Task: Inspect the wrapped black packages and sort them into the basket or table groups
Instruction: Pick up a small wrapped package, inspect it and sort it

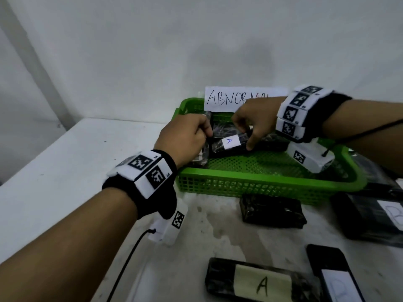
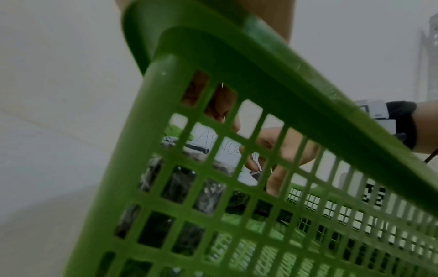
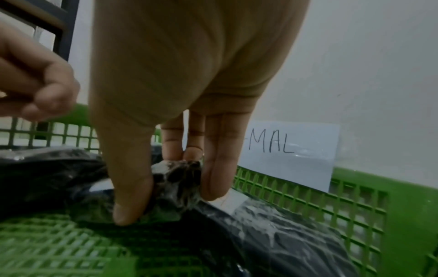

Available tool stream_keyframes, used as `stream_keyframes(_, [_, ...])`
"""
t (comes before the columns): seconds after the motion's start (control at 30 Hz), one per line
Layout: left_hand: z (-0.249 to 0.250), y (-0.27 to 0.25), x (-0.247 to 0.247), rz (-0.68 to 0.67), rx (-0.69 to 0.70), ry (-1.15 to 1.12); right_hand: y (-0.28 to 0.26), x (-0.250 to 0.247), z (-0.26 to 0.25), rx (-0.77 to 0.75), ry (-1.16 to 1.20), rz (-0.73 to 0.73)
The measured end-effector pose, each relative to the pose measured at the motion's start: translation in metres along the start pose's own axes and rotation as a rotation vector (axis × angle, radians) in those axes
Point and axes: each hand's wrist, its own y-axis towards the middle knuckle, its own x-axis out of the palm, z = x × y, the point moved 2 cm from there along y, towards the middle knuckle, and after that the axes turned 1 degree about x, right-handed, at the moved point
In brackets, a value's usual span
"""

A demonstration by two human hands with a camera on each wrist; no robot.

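Observation:
A green mesh basket with an "ABNORMAL" sign holds several wrapped black packages. One package with a white "A" label lies across the middle. My right hand pinches its right end between thumb and fingers; the right wrist view shows that crumpled wrapped end held by the right hand. My left hand hovers at the package's left end with fingers curled, and no object shows in it. Through the basket wall, the left wrist view shows those curled fingers.
On the table in front of the basket lie an unlabelled black package, an "A" package, and two "B" packages. A white wall stands close behind the basket. Bare tabletop spreads to the left.

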Motion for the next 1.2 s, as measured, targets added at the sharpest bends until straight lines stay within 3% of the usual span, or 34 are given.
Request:
stream_keyframes(0.27, [0.006, 0.004, 0.001, -0.054, -0.028, 0.198, 0.003, 0.030, 0.007, -0.117, 0.058, -0.031])
stream_keyframes(0.5, [0.006, 0.006, 0.005, -0.147, 0.006, 0.242, -0.002, 0.033, 0.012, -0.118, 0.008, 0.057])
stream_keyframes(0.7, [0.006, 0.006, 0.006, -0.201, 0.043, 0.214, -0.024, -0.011, 0.015, -0.065, 0.064, 0.131])
stream_keyframes(0.77, [0.008, 0.003, 0.004, -0.168, 0.049, 0.106, -0.040, -0.041, 0.013, -0.042, 0.045, 0.203])
stream_keyframes(0.87, [0.012, -0.003, -0.009, -0.012, 0.037, -0.174, -0.072, -0.074, 0.006, -0.020, -0.013, 0.281])
stream_keyframes(0.93, [0.017, -0.009, -0.020, 0.076, 0.056, -0.207, -0.097, -0.077, -0.001, 0.006, 0.003, 0.298])
stream_keyframes(1.07, [0.040, -0.034, -0.033, 0.072, 0.145, -0.204, -0.139, -0.049, -0.033, -0.029, 0.106, 0.246])
stream_keyframes(1.2, [0.062, -0.078, -0.024, 0.014, 0.134, -0.110, -0.168, 0.014, -0.075, -0.060, 0.239, 0.058])
